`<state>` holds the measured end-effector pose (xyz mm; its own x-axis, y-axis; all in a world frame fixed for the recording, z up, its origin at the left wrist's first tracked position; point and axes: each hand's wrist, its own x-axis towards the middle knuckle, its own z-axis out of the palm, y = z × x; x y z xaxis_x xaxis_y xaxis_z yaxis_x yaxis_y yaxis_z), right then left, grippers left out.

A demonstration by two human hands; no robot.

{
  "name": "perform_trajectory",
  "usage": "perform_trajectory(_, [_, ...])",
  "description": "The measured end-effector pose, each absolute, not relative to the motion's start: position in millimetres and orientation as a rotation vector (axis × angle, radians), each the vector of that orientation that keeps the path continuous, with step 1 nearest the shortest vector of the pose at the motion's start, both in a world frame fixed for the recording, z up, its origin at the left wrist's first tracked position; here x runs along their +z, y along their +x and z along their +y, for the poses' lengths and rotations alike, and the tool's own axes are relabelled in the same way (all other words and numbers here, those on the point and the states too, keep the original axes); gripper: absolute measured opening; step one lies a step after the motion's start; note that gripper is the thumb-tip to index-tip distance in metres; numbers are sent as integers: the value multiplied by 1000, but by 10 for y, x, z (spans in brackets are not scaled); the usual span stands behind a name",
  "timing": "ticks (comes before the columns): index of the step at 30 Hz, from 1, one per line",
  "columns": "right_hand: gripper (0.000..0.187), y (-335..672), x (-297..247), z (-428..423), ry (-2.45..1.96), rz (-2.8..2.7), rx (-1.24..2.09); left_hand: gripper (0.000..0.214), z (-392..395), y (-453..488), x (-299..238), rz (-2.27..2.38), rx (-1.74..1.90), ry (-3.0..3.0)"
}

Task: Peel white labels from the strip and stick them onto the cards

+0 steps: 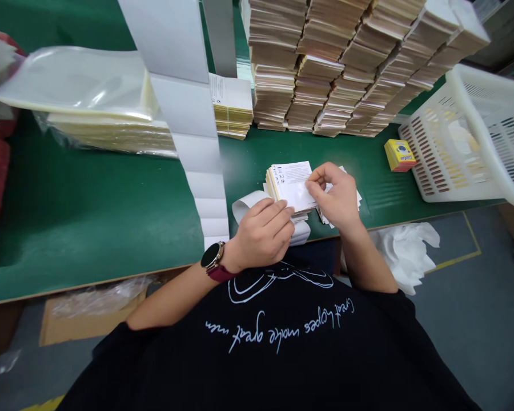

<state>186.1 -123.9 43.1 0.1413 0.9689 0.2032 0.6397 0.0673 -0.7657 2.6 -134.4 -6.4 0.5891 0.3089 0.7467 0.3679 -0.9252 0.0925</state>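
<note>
A small stack of white printed cards (295, 178) with yellowish edges lies near the front of the green table. My left hand (266, 231), wearing a dark watch with a red strap, bends its fingers over the stack's near left corner; its thumb is hidden. Over the right part of the top card, my right hand (337, 197) has thumb and forefinger pinched together. Whatever may be between those fingertips is too small to make out. Curled white paper strip (247, 204) shows beside and below the stack. More white pieces lie partly hidden under my right hand.
A folded white paper strip (195, 148) hangs down left of my hands. Plastic-wrapped sheets (98, 85) lie farther left. Tall card stacks (317, 63) and a tied bundle (231, 105) stand behind. To the right are a yellow box (399, 154) and a white basket (437, 137).
</note>
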Motion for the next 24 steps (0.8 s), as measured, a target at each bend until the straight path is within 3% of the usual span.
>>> perform_trajectory(5, [4, 1845, 443, -1279, -1833, -1787, 173, 10, -1333, 30, -50, -557, -1276, -2724])
perform_trajectory(7, [11, 1898, 452, -1272, -1924, -1740, 160, 10, -1332, 29, -53, -556, -1293, -2717])
perform_trajectory(13, [34, 2095, 306, -1199, -1721, -1462, 897, 10, -1356, 21, -80, -558, -1278, -2773])
perform_trajectory(18, [33, 2109, 201, -1161, -1537, -1313, 1062, 10, -1365, 33, -74, -580, -1234, -2789])
perform_trajectory(24, [23, 2246, 302, -1294, -1770, -1566, 512, 8, -1356, 44, -70, -559, -1266, -2762])
